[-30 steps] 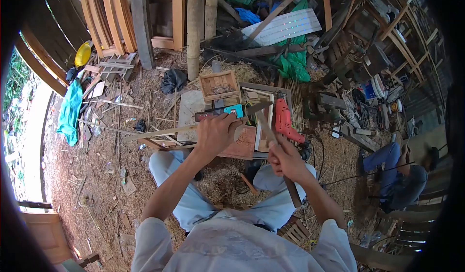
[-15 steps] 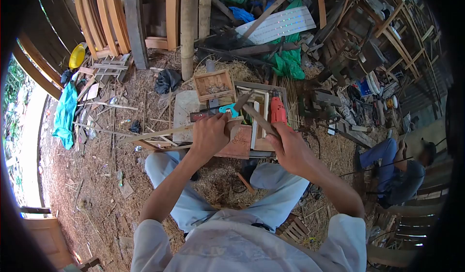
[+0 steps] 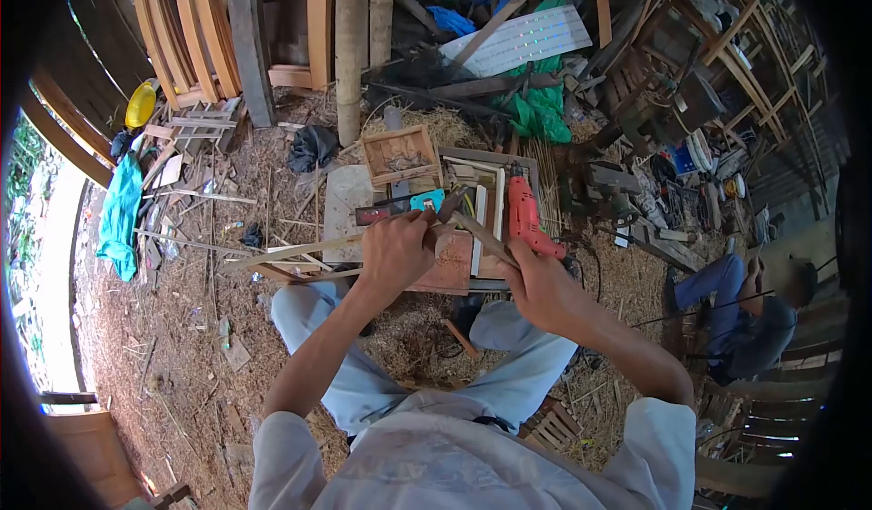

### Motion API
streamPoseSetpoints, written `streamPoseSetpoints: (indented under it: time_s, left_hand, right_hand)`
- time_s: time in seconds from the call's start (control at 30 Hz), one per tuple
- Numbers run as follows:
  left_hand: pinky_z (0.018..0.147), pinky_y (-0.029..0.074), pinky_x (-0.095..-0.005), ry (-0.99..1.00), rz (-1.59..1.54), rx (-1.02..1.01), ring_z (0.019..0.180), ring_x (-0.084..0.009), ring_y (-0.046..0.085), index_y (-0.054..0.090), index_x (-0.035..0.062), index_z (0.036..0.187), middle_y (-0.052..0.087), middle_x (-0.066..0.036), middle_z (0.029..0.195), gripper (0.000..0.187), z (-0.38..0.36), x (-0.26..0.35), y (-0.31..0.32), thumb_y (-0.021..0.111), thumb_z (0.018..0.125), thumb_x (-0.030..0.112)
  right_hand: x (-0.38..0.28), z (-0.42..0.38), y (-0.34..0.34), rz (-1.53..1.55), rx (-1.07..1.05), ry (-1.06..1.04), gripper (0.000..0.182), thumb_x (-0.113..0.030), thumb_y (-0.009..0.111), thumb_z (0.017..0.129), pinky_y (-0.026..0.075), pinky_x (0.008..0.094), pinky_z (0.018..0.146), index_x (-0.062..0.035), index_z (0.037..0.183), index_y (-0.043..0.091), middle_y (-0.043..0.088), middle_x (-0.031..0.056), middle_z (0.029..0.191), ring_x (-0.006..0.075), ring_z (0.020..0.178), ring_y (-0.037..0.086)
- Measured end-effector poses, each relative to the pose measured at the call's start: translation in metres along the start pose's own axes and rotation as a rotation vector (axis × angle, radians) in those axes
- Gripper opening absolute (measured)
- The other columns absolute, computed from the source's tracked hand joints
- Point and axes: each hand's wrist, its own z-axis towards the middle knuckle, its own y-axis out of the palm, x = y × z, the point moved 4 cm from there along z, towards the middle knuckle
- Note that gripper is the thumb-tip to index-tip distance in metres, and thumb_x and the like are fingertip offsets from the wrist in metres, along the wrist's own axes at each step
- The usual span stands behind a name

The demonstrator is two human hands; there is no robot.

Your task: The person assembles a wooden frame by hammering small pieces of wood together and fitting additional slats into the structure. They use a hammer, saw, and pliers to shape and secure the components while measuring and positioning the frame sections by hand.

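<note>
My left hand (image 3: 398,248) is closed over a long pale wooden strip (image 3: 295,253), which runs out to the left past my knee. My right hand (image 3: 543,278) grips the wooden handle of a hammer (image 3: 483,235). The hammer's dark head (image 3: 451,203) is close to the fingertips of my left hand. Just beyond those fingers is a small teal object (image 3: 425,199). A red power drill (image 3: 524,208) lies right of the hammer, on a low work surface with a reddish-brown board (image 3: 445,272) and pale wood pieces (image 3: 499,201).
An open wooden box (image 3: 400,154) of small items stands at the back of the work surface. A black bag (image 3: 312,149) lies by a post (image 3: 349,74). Another person (image 3: 754,315) sits at the right. Shavings and scraps cover the floor.
My right hand has shifted slightly right and down with the hammer, exposing more of the drill. The hammer's head has dropped lower beside my left hand, which stays nearly in place.
</note>
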Motion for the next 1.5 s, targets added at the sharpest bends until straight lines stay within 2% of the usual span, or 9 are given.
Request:
streamPoseSetpoints:
  time_s: [0.17, 0.57, 0.67, 0.87, 0.93, 1.13, 1.33, 1.43, 1.5]
  left_hand:
    - [0.053, 0.049, -0.0436, 0.015, 0.044, -0.037, 0.061, -0.0343, 0.062, 0.068, 0.0086, 0.089, 0.067, -0.013, 0.077, 0.015, 0.001, 0.006, -0.007, 0.068, 0.08, 0.02]
    - [0.051, 0.048, -0.0423, 0.034, 0.033, 0.043, 0.06, -0.0324, 0.064, 0.07, 0.0079, 0.09, 0.067, -0.012, 0.072, 0.018, 0.001, 0.002, -0.004, 0.07, 0.079, 0.022]
    - [0.05, 0.048, -0.0415, -0.009, 0.101, -0.075, 0.06, -0.0316, 0.064, 0.07, 0.0083, 0.09, 0.068, -0.011, 0.073, 0.017, 0.001, 0.006, -0.009, 0.07, 0.079, 0.022]
    - [0.05, 0.048, -0.0409, 0.011, 0.08, -0.016, 0.06, -0.0308, 0.064, 0.07, 0.0087, 0.089, 0.067, -0.011, 0.072, 0.016, 0.0, 0.005, -0.007, 0.07, 0.078, 0.021]
    - [0.05, 0.048, -0.0411, 0.009, 0.071, -0.018, 0.06, -0.0309, 0.064, 0.07, 0.0083, 0.088, 0.068, -0.011, 0.073, 0.016, 0.001, 0.007, -0.01, 0.071, 0.078, 0.021]
    - [0.052, 0.049, -0.0418, -0.005, 0.066, 0.007, 0.062, -0.0318, 0.064, 0.069, 0.0092, 0.086, 0.068, -0.011, 0.074, 0.015, 0.0, 0.003, -0.006, 0.071, 0.078, 0.021]
    - [0.053, 0.05, -0.042, -0.019, 0.075, -0.064, 0.064, -0.0325, 0.065, 0.069, 0.0101, 0.088, 0.069, -0.01, 0.079, 0.015, 0.001, 0.007, -0.009, 0.07, 0.077, 0.02]
    - [0.053, 0.05, -0.0423, -0.004, 0.076, -0.019, 0.064, -0.0324, 0.065, 0.067, 0.0102, 0.087, 0.068, -0.009, 0.077, 0.014, -0.001, 0.004, -0.007, 0.07, 0.077, 0.02]
    - [0.052, 0.049, -0.0426, 0.003, 0.07, 0.034, 0.064, -0.0321, 0.064, 0.065, 0.0103, 0.086, 0.067, -0.009, 0.075, 0.013, 0.001, 0.005, -0.009, 0.07, 0.078, 0.02]
  right_hand:
    - [-0.004, 0.003, -0.002, 0.068, 0.092, -0.035, 0.019, -0.016, 0.047, 0.097, 0.041, 0.0561, 0.06, 0.0016, 0.098, 0.04, 0.057, 0.0292, 0.077, 0.0499, 0.07, 0.057]
    - [-0.001, 0.002, -0.003, -0.033, -0.05, 0.064, 0.02, -0.015, 0.048, 0.096, 0.042, 0.0542, 0.058, 0.0029, 0.102, 0.041, 0.057, 0.0265, 0.073, 0.0479, 0.069, 0.058]
    - [-0.008, 0.001, -0.007, 0.064, 0.116, -0.06, 0.022, -0.018, 0.047, 0.097, 0.044, 0.0533, 0.058, 0.0029, 0.103, 0.041, 0.057, 0.0248, 0.072, 0.0468, 0.068, 0.058]
    - [-0.003, -0.002, -0.002, -0.007, -0.046, 0.062, 0.02, -0.016, 0.049, 0.096, 0.042, 0.0532, 0.055, 0.0016, 0.102, 0.04, 0.054, 0.025, 0.068, 0.0479, 0.064, 0.056]
    - [-0.012, -0.001, -0.011, 0.052, 0.2, -0.112, 0.02, -0.015, 0.05, 0.096, 0.041, 0.0538, 0.054, 0.0012, 0.102, 0.04, 0.054, 0.026, 0.069, 0.0482, 0.063, 0.056]
    - [0.0, -0.003, 0.007, 0.0, -0.023, 0.055, 0.019, -0.012, 0.051, 0.095, 0.039, 0.053, 0.052, 0.0005, 0.098, 0.038, 0.054, 0.0259, 0.07, 0.047, 0.063, 0.057]
    - [-0.009, -0.005, 0.001, 0.072, 0.214, -0.077, 0.019, -0.014, 0.05, 0.096, 0.041, 0.0521, 0.051, 0.0004, 0.099, 0.038, 0.055, 0.0253, 0.07, 0.0464, 0.062, 0.058]
    - [0.008, -0.004, 0.017, -0.044, 0.031, 0.013, 0.02, -0.016, 0.051, 0.096, 0.041, 0.0517, 0.05, 0.0003, 0.097, 0.038, 0.054, 0.0249, 0.069, 0.0459, 0.061, 0.058]
    - [0.004, -0.003, 0.009, 0.016, 0.084, -0.02, 0.02, -0.016, 0.05, 0.096, 0.042, 0.0522, 0.051, 0.0007, 0.099, 0.039, 0.054, 0.025, 0.068, 0.0464, 0.062, 0.058]
